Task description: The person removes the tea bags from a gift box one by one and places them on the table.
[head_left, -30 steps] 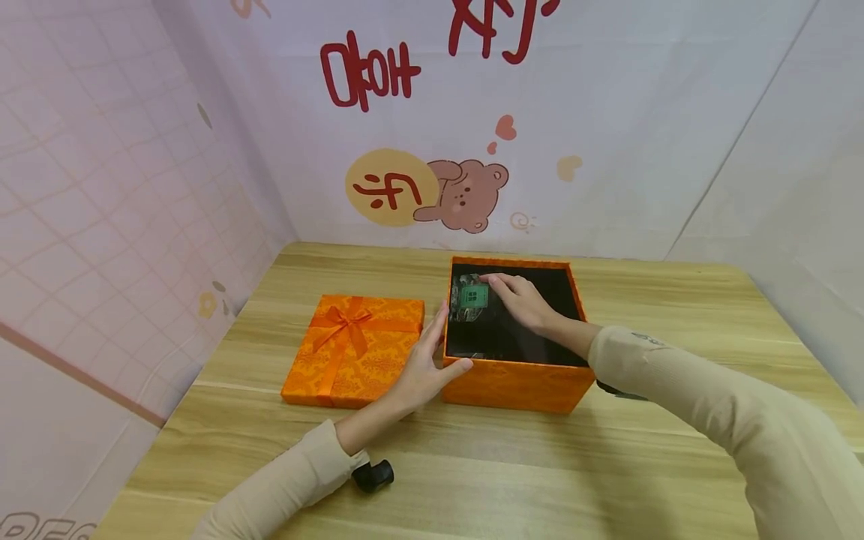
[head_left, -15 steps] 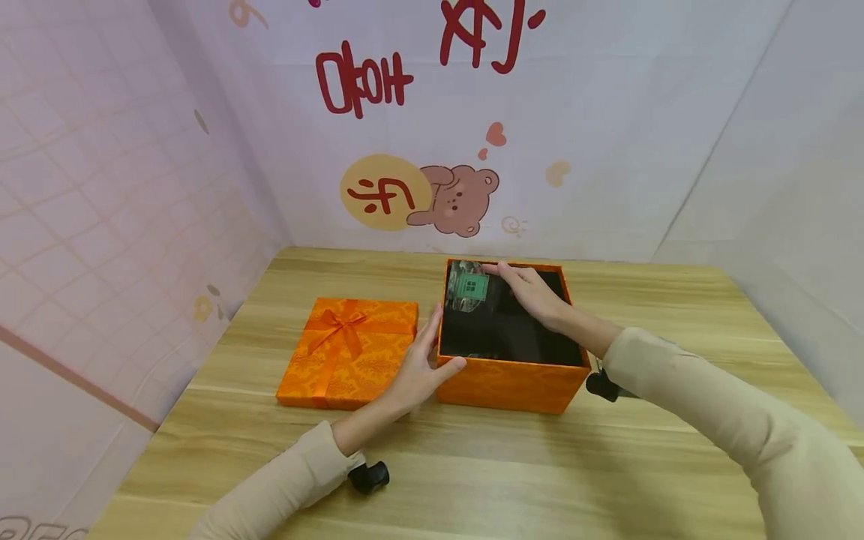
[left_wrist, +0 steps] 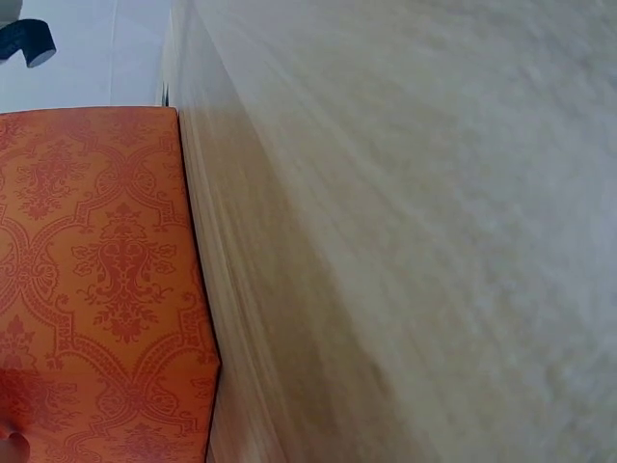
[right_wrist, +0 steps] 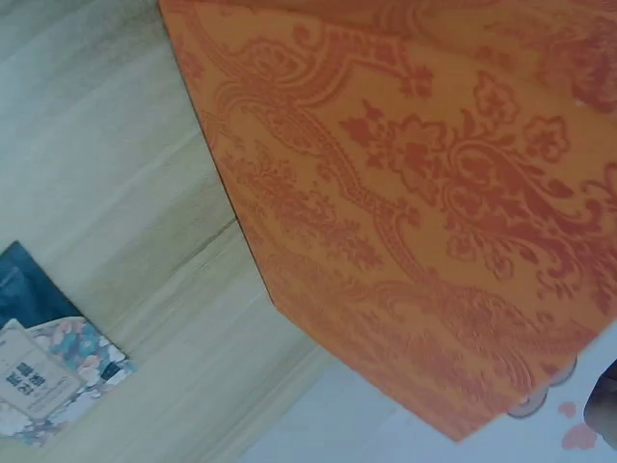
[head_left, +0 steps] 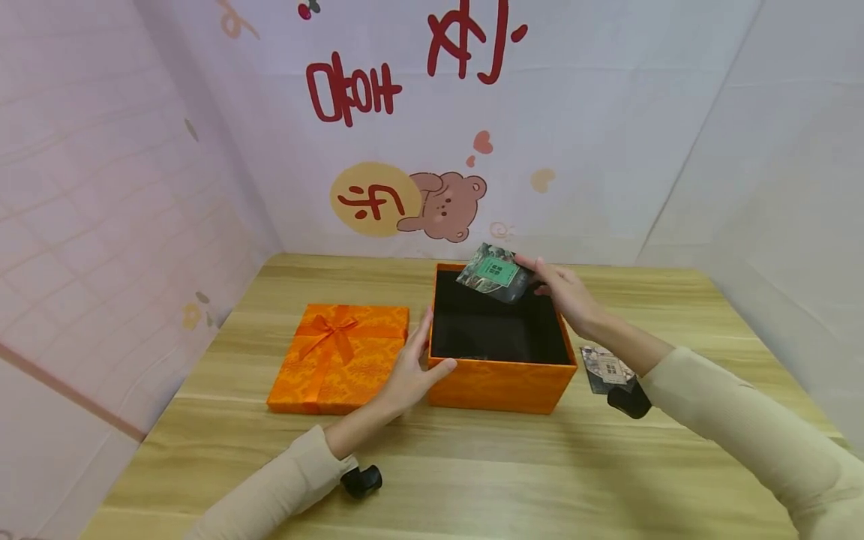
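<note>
An orange patterned gift box (head_left: pixel 496 386) with a black interior stands open-topped on the table. My right hand (head_left: pixel 570 298) pinches a flat dark packet with a green label (head_left: pixel 496 271) by its right edge, tilted over the box's back rim. Along the box's left side lie the straight fingers of my left hand (head_left: pixel 410 379), its thumb at the front rim. The left wrist view has the box's patterned wall (left_wrist: pixel 106 260) filling its left part. A second packet, with a pale label (head_left: pixel 606 366), lies on the table right of the box, partly behind the wrist camera.
Left of the box lies its orange lid (head_left: pixel 347 356), topped with a ribbon bow. The wooden table (head_left: pixel 486 472) ends at a decorated white wall sheet (head_left: pixel 580 112) at the back. A black wrist camera (head_left: pixel 362 481) sits under the left sleeve.
My right hand has lifted the green-labelled packet up out of the box and slightly right. The pale-labelled packet has come into sight. My left hand keeps its place at the box.
</note>
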Demonstrator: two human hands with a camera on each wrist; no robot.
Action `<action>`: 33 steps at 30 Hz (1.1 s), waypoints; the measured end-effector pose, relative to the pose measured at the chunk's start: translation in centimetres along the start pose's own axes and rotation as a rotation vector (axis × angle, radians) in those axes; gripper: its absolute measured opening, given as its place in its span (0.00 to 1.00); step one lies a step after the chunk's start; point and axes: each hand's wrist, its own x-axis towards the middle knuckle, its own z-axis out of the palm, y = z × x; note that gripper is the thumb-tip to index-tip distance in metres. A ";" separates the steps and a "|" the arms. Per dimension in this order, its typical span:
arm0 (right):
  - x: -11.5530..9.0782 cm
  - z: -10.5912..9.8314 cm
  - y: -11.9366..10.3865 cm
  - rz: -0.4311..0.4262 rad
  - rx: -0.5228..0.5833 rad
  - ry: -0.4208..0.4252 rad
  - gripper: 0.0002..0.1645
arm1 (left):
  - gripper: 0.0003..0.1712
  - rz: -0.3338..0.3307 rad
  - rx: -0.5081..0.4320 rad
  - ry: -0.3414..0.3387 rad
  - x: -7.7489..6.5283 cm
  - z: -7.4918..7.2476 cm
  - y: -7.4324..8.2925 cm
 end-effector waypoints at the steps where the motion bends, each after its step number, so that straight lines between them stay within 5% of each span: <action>1: -0.4 -0.2 0.0 -0.004 0.012 0.013 0.35 | 0.46 0.005 -0.001 -0.002 0.0 0.0 -0.1; 15: -5.8 -5.3 1.9 -0.179 0.298 0.164 0.19 | 0.46 0.026 -0.007 -0.017 0.0 0.1 -0.4; 25: -11.0 -8.2 6.2 -0.112 0.177 0.137 0.31 | 0.48 0.022 -0.024 -0.001 0.0 0.0 -1.1; 33: -14.9 -9.4 9.6 -0.113 0.267 0.228 0.28 | 0.48 0.044 0.001 0.011 0.8 0.6 -4.1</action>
